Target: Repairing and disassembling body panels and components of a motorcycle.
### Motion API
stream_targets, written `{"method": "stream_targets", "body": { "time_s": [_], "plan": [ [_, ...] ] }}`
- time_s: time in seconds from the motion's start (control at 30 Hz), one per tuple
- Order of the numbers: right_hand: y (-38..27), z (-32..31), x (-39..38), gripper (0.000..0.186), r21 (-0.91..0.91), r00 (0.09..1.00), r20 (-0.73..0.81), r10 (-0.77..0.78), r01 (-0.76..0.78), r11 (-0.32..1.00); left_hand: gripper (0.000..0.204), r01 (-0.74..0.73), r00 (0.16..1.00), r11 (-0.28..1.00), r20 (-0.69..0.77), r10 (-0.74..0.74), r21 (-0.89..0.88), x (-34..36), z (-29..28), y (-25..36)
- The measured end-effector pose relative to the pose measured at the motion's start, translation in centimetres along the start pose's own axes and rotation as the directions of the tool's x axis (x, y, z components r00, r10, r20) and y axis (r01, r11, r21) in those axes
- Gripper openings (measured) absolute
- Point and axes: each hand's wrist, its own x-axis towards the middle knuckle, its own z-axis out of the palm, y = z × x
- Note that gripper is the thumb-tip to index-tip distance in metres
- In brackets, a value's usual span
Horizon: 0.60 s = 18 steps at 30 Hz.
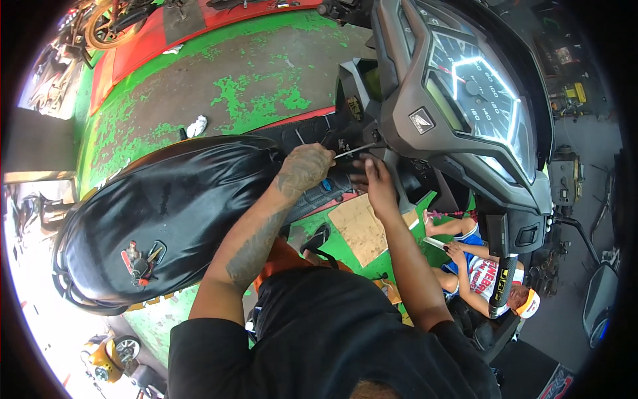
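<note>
The left hand, forearm angled far and right, clenches its grip around a slim metal rod; the right hand, grip released, points its fingers left nearby.

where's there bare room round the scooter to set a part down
Seat: bare between the red-black bundle and the left forearm, though curved. Floor: open between the seat and the red platform, past the white scrap. Crowded: by the dash, where the left hand, the rod and the right hand share the gap.
</note>
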Motion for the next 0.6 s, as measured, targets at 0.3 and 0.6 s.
{"method": "stream_targets", "body": {
  "time_s": [0.3, 0.6],
  "plan": [
    [2.7, 2.2, 6.0, 0.029, 0.370, 0.987, -0.086, 0.135, -0.094, 0.924, 0.018, 0.277, 0.961, 0.960, 0.000, -0.277, -0.032, -0.7, 1.7, 2.0],
    [2.2, 2.0, 6.0, 0.031, 0.467, 0.985, -0.023, 0.173, -0.143, 0.873, 0.017, 0.242, 0.964, 0.967, 0.093, -0.249, 0.079, 0.6, 1.5, 1.2]
  ]
}}
